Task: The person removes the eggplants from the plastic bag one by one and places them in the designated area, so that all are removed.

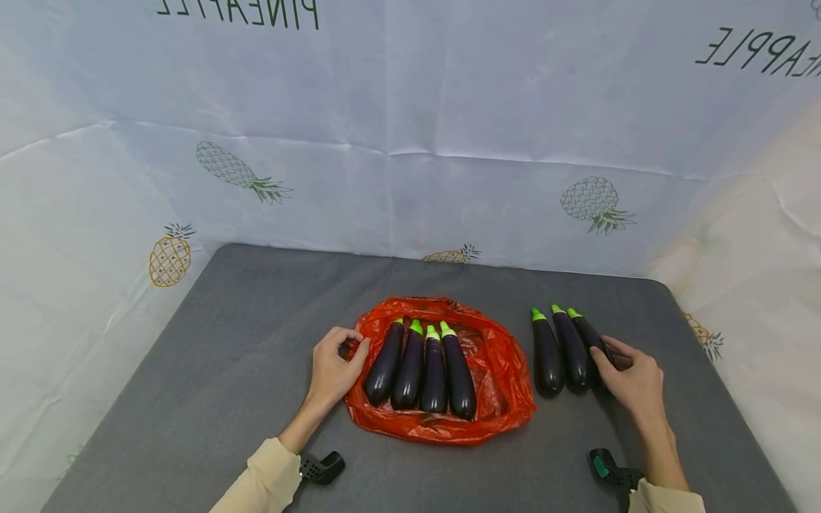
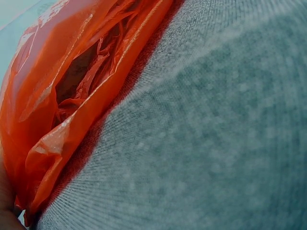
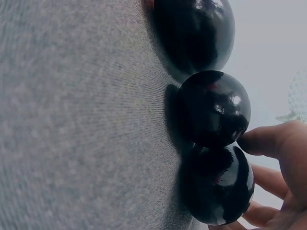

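Observation:
A red plastic bag (image 1: 442,432) lies spread with its mouth up and its edge rolled around. Inside it, several eggplants (image 1: 407,374) sit side by side, green caps toward the back. My left hand (image 1: 333,367) pinches the bag's left edge; the left wrist view shows the red plastic (image 2: 72,129) with only a sliver of that hand. To the right of the bag are three more eggplants on the table. My right hand (image 1: 633,381) grips the rightmost eggplant (image 1: 585,331), thumb on its near side. In the right wrist view that eggplant (image 3: 218,187) touches the middle one (image 3: 216,108).
A grey cloth covers the table (image 1: 212,385). Behind it and at both sides hangs a pale curtain (image 1: 385,199) printed with pineapples. Black devices are strapped to the left wrist (image 1: 323,468) and the right wrist (image 1: 612,470).

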The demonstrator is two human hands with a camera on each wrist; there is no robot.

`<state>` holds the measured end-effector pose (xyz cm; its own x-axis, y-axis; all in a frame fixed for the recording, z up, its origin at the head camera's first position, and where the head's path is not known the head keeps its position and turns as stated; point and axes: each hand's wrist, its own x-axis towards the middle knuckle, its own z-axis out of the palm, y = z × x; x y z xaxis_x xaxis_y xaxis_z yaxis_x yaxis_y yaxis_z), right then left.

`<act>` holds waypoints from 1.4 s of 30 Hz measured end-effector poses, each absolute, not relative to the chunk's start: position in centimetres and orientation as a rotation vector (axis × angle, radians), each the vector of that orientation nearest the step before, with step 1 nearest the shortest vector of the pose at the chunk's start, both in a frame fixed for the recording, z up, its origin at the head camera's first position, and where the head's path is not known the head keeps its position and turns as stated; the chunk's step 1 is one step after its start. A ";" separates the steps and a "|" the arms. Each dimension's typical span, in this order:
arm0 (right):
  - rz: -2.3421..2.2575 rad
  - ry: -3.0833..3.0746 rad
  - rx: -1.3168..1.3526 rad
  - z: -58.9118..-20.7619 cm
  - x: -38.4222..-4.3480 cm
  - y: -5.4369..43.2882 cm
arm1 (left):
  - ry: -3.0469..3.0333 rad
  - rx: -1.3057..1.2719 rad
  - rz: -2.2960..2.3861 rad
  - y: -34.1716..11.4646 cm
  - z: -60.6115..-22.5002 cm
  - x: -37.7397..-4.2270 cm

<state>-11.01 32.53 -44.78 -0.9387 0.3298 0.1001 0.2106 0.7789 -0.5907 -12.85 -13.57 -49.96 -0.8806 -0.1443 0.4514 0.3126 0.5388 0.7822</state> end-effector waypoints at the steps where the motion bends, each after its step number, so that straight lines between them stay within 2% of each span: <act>1: 0.885 -2.771 -0.422 -44.8 -11.0 32.5 | -2.313 -0.136 -1.308 -13.6 -50.0 -12.9; 23: 0.953 -2.562 -0.332 -42.1 -10.5 30.3 | -2.286 -0.180 -1.285 -13.8 -50.4 -13.2; 42: 1.228 -2.451 -0.121 -41.0 -9.5 25.2 | -2.299 -0.170 -1.287 -13.7 -50.5 -13.0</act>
